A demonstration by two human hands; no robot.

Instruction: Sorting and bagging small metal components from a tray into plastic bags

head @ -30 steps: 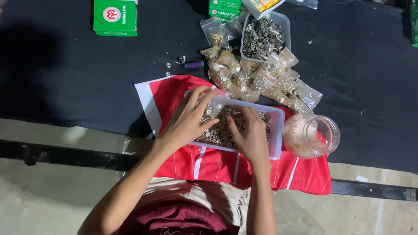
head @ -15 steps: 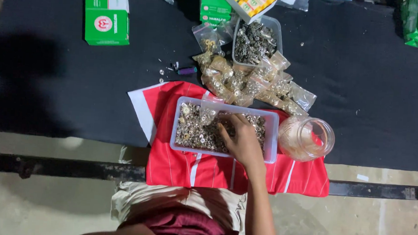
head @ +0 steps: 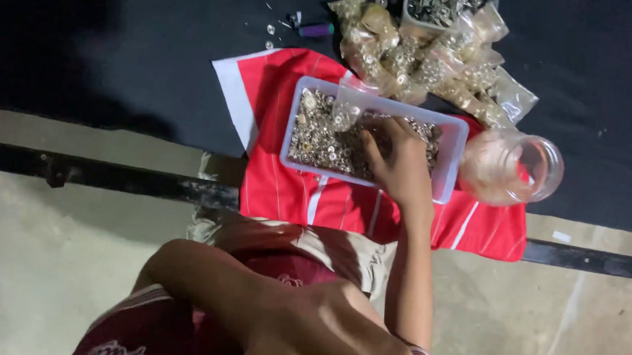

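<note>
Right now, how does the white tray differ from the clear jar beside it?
The white tray is rectangular and shallow; the clear jar is round. The tray sits flat, mouth up, while the jar lies on its side. The tray is full of small metal parts with the right hand in it; nothing touches the jar. Both rest on the red cloth.

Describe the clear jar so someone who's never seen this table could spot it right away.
Start at the red cloth spread on the black table. On it sits a shallow tray of small metal parts, with the right hand in it. The jar lies on its side just right of the tray, the only round, clear container there.
</note>
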